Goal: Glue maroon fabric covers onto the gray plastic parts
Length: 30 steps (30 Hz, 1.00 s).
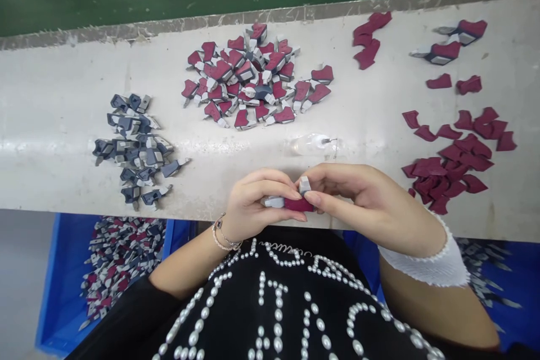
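Note:
Near the table's front edge, my left hand (264,202) and my right hand (358,202) meet around one small part with a maroon face and light grey ends (298,203). My left fingers pinch its left portion, where a pale grey tip sticks out. The thumb and fingers of my right hand close on its right end, beside an upright grey tab (304,184). Fingers cover much of the part. Beyond my hands lies a heap of similar maroon-and-grey parts (244,79).
Dark grey parts (135,149) lie in a pile at left. Loose maroon pieces (455,163) are heaped at right, with two assembled parts (459,39) farther back. Blue bins (57,292) of parts stand below the table (236,152) on both sides.

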Motion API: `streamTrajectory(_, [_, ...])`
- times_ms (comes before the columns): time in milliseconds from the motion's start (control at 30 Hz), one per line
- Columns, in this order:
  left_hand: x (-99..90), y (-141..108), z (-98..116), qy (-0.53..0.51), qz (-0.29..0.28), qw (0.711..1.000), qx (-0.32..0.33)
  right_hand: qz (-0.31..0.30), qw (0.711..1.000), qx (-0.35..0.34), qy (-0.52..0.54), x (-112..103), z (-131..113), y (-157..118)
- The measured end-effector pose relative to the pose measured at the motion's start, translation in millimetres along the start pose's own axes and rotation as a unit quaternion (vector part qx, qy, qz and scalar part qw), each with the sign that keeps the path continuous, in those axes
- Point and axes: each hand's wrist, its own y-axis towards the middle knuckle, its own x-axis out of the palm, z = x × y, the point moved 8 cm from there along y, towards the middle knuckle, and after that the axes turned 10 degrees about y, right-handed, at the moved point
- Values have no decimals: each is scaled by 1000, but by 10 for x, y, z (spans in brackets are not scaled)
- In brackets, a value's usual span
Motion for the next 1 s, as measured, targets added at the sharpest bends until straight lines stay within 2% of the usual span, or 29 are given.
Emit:
streamTrajectory(167, [-19, 12, 34, -4, 0, 1000, 11, 3, 997, -31, -64, 31, -96, -42])
streamTrajectory(400, [-19, 21, 86, 3, -11, 1000, 22, 1, 995, -25, -98, 43, -123, -100])
streamTrajectory(667, [-28, 17, 75, -3, -13, 1000, 13, -2, 995, -14, -98, 57, -124, -102])
streamTrajectory(1000, [-16, -9, 85, -8, -14, 1000, 18, -9, 993, -33, -110, 81, -163, -77])
